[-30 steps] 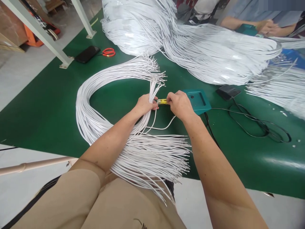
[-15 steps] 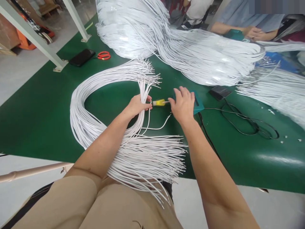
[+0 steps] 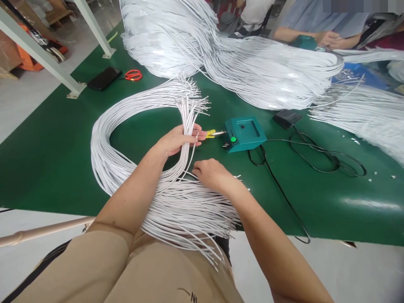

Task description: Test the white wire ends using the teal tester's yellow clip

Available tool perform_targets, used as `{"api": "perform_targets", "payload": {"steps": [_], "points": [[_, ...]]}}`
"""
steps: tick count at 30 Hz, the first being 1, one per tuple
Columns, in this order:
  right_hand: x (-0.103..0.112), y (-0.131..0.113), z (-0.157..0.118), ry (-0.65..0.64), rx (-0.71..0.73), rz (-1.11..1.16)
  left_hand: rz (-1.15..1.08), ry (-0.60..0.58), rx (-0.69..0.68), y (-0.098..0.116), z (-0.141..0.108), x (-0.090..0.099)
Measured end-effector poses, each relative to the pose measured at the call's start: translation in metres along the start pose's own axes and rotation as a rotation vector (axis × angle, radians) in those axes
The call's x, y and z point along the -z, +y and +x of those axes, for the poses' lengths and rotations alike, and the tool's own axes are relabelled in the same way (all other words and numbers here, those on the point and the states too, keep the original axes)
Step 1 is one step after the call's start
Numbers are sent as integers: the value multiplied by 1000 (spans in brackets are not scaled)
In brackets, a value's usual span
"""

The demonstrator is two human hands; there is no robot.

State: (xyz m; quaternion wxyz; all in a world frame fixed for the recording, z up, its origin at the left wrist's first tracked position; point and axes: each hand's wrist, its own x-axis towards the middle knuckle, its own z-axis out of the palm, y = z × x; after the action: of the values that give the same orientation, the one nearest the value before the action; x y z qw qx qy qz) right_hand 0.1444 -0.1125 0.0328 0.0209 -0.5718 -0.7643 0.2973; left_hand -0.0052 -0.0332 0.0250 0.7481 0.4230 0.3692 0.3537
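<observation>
My left hand (image 3: pixel 176 141) is closed around a bundle of thin white wires (image 3: pixel 187 120) that stands up and curves back below. Its fingertips reach beside the yellow-handled tip (image 3: pixel 210 134) of a metal prong on a small teal box (image 3: pixel 246 141) with a green button. Lower down, my right hand (image 3: pixel 211 173) has its fingers curled just above the pile of white wires (image 3: pixel 195 198). What lies between those fingers is hidden. More wires form a big loop (image 3: pixel 102 134) to the left, their stripped ends lying at the top.
Large heaps of white wire (image 3: pixel 271 75) fill the table's far side. A black phone (image 3: pixel 104 78), red-handled scissors (image 3: pixel 133 75), a black pad (image 3: pixel 287 119) and a looped black cable (image 3: pixel 334 162) lie on the green table (image 3: pixel 315 206). A co-worker's hands (image 3: pixel 330 40) are at the back.
My right hand has moved off the teal box, down and left to the wires, uncovering the box. My left hand still grips its bundle. The view has shifted slightly.
</observation>
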Motion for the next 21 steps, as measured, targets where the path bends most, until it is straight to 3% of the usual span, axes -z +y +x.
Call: {"api": "perform_targets", "payload": {"steps": [3,6,12,21], "points": [[12,3,11,130,-121,553,-32,-76,0,2,-2,-2],[17,8,25,304,-171,868,-4,-81,-13,4,-3,-4],[18,11,32,455,-123,1151,30,-3,18,3,-4,-7],[18,10,27,489,-168,1335,208,-28,-37,-4,-5,-5]]}}
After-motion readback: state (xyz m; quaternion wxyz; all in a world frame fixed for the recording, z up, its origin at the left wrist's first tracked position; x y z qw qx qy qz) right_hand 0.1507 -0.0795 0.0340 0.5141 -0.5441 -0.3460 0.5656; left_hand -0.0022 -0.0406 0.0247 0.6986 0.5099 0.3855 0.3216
